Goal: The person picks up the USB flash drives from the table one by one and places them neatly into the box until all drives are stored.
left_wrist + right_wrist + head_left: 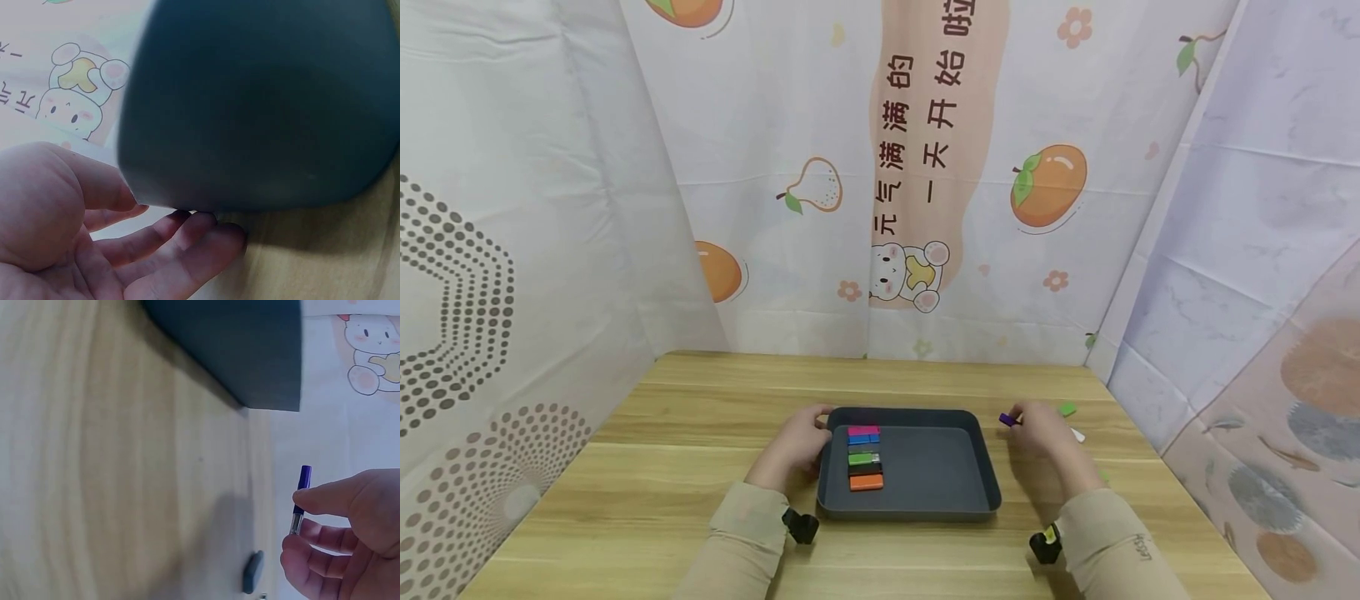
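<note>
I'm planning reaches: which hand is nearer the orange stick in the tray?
Left. The left hand touches the tray left of the orange stick; the right hand is farther off, right of the tray.

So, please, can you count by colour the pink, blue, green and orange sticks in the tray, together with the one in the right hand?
Pink, in the tray: 1 stick
Blue: 1
Green, in the tray: 1
Orange: 1
Purple, in the right hand: 1
Total: 5

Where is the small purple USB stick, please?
In the head view, the purple USB stick is pinched by the right hand, right of the dark grey rectangular tray.
</note>
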`<state>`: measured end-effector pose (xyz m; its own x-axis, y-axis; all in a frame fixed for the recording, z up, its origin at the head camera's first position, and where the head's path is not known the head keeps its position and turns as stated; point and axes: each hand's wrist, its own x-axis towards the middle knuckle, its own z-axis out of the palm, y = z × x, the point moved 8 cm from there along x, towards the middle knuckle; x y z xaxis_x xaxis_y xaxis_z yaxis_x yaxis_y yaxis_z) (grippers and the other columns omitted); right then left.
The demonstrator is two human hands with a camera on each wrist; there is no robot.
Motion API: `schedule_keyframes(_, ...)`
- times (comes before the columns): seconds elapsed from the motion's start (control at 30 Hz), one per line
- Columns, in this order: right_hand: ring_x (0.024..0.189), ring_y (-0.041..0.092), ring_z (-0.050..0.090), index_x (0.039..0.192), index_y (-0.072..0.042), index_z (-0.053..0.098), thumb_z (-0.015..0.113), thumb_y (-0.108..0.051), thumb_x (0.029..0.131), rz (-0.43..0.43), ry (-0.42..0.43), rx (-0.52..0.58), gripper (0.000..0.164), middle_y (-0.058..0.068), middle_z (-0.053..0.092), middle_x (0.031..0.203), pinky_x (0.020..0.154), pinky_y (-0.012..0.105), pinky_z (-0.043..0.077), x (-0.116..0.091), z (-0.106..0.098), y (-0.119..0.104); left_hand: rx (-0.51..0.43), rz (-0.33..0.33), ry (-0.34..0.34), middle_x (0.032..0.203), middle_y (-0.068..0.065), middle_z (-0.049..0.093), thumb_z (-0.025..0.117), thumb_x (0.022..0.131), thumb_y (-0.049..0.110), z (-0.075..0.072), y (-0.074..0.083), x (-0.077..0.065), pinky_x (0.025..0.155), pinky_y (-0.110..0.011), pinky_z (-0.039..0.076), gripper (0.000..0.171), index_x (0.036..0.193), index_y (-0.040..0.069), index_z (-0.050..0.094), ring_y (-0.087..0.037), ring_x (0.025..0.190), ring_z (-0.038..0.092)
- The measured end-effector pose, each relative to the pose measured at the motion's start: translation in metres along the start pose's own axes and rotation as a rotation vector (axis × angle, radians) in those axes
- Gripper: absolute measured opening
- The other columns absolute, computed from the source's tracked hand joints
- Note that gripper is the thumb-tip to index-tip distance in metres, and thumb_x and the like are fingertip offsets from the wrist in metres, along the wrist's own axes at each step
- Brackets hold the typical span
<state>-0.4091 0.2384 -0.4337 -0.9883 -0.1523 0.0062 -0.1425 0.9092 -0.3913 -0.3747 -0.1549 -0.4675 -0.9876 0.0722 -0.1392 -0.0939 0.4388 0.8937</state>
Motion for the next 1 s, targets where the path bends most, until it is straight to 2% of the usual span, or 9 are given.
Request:
schedule_keyframes(0.23, 0.074, 0.025, 0.061, 0.111, 0.003, 0.067, 0.065, -0.004, 0.095, -0.033, 0.036, 0.048, 0.019, 0.019, 0.066, 0.099, 0.064, 0.041, 0.052, 0.0, -0.016, -0.009, 0.014, -0.009, -0.003, 0.134, -0.03, 0.056, 0.051, 0.1, 0.0, 0.001, -0.002, 0.002, 0.055, -0.046, 0.059, 0.049, 0.148, 0.005, 0.049, -0.032, 0.089, 0.066)
schedule_keyframes(0.37, 0.084, 0.029, 0.064, 0.116, 0.001, 0.067, 0.065, -0.008, 0.097, -0.058, 0.089, 0.054, 0.021, 0.021, 0.068, 0.105, 0.071, 0.045, 0.053, 0.001, -0.025, -0.017, 0.024, -0.013, 0.001, 0.134, -0.03, 0.056, 0.052, 0.1, 0.002, 0.001, -0.004, 0.002, 0.056, -0.043, 0.06, 0.048, 0.148, 0.006, 0.05, -0.031, 0.089, 0.066)
schedule_keyframes(0.5, 0.092, 0.032, 0.067, 0.12, 0.0, 0.066, 0.064, -0.009, 0.098, -0.104, 0.149, 0.098, 0.024, 0.022, 0.068, 0.11, 0.07, 0.043, 0.055, -0.001, -0.035, -0.028, 0.023, -0.013, 0.003, 0.133, -0.03, 0.056, 0.052, 0.1, 0.001, 0.0, -0.004, 0.002, 0.056, -0.042, 0.06, 0.048, 0.148, 0.005, 0.049, -0.031, 0.089, 0.066)
schedule_keyframes(0.7, 0.081, 0.022, 0.066, 0.122, -0.004, 0.068, 0.065, -0.008, 0.098, -0.163, 0.235, 0.14, 0.024, 0.017, 0.068, 0.109, 0.06, 0.035, 0.051, -0.005, -0.048, -0.044, 0.019, -0.011, 0.002, 0.132, -0.03, 0.057, 0.052, 0.1, 0.0, 0.0, -0.003, 0.001, 0.056, -0.044, 0.059, 0.049, 0.148, 0.004, 0.049, -0.031, 0.088, 0.066)
schedule_keyframes(1.0, 0.081, 0.02, 0.063, 0.121, -0.006, 0.071, 0.069, -0.012, 0.098, -0.225, 0.336, 0.092, 0.024, 0.011, 0.068, 0.105, 0.065, 0.037, 0.051, -0.011, -0.062, -0.063, 0.025, 0.006, 0.006, 0.13, -0.029, 0.058, 0.052, 0.099, 0.0, 0.0, -0.002, 0.003, 0.055, -0.041, 0.059, 0.048, 0.147, 0.004, 0.05, -0.029, 0.084, 0.066)
